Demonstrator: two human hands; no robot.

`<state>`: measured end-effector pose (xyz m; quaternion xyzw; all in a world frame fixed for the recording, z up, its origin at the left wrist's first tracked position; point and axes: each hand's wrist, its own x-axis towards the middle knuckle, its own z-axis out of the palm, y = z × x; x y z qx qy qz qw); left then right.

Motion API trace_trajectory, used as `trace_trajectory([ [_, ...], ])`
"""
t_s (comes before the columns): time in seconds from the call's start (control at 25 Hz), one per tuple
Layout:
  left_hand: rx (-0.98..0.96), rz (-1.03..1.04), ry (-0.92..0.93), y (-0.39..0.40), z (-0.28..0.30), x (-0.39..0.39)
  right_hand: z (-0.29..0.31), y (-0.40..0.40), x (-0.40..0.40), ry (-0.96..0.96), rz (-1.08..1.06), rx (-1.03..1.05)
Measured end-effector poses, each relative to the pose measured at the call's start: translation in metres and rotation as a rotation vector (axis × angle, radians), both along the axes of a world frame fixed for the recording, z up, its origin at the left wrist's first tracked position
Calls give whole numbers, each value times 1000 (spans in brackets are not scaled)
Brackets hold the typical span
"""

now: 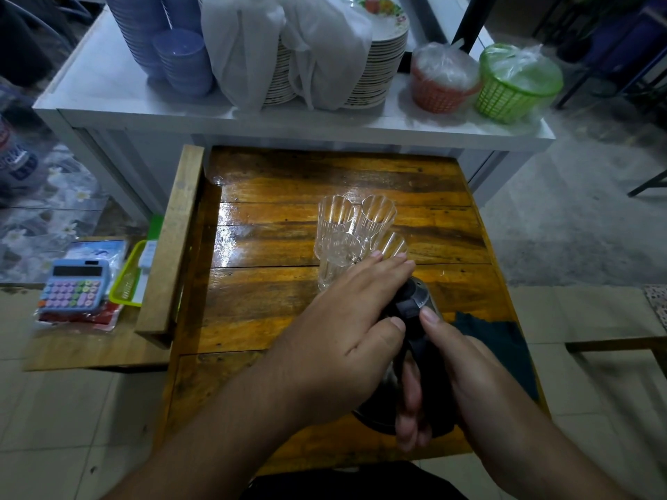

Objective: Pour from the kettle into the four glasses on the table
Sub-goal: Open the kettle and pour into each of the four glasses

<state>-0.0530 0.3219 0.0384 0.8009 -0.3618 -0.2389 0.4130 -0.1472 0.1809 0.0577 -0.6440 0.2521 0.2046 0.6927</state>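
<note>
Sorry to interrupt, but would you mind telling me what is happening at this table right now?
A person is about to pour from a dark kettle on the wooden table. The right hand grips its handle and the left hand lies flat over its top. Four clear glasses stand bunched together just beyond the kettle, and they look empty, so no pouring seems to have happened yet.

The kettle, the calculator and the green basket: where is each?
kettle (420, 301), head view, on its dark lid.
calculator (74, 286), head view, on its coloured keys.
green basket (505, 99), head view, on its latticed wall.
</note>
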Motion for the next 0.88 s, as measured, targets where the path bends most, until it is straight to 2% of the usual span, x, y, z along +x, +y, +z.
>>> trace_trajectory([
  [0.44, 100, -19, -44, -1, -17, 2, -55, -5, -1, -80, 6, -39],
  [0.88, 192, -66, -141, -10, -16, -14, -102, -16, -12, -223, -95, -26],
])
